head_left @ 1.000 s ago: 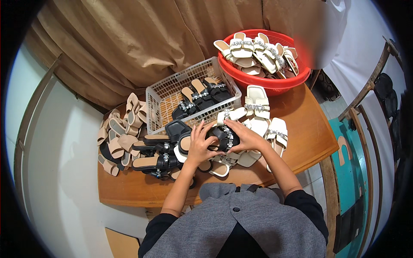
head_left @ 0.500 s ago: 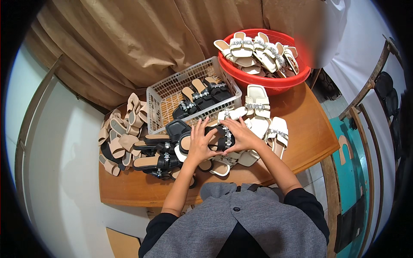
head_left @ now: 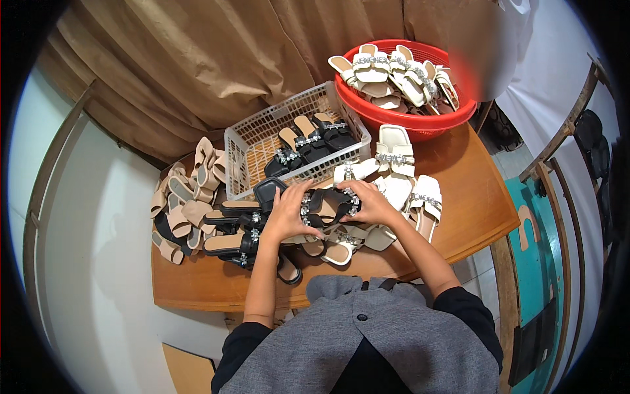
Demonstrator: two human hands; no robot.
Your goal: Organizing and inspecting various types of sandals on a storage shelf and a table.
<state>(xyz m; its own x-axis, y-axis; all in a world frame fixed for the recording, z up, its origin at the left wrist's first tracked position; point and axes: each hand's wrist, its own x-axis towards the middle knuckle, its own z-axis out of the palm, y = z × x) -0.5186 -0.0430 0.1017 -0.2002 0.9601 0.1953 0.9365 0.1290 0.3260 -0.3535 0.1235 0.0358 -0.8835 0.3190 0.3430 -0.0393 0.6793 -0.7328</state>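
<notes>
Two black sandals point(head_left: 323, 211) with jewelled straps sit side by side between the hands, over the near middle of the table point(head_left: 469, 190). The left hand point(head_left: 289, 214) curves round the left side, fingers and thumb set wide apart with the sandal between them; the right hand point(head_left: 369, 204) clasps the other side, its fingers bent over the edge and its thumb lower down. White sandals point(head_left: 426, 200) lie beneath and to the right, more black sandals point(head_left: 230, 243) to the left, and a heap of beige sandals point(head_left: 197, 190) at the left end. The tabletop is glossy orange-brown wood with a curved front edge. At its back stand a pale plastic crate point(head_left: 236, 154) and a red basket point(head_left: 410, 121), both holding sandals. Brown curtain point(head_left: 216, 72) hangs behind, white wall point(head_left: 92, 217) runs down the left, and a teal board point(head_left: 535, 262) is at the right
</notes>
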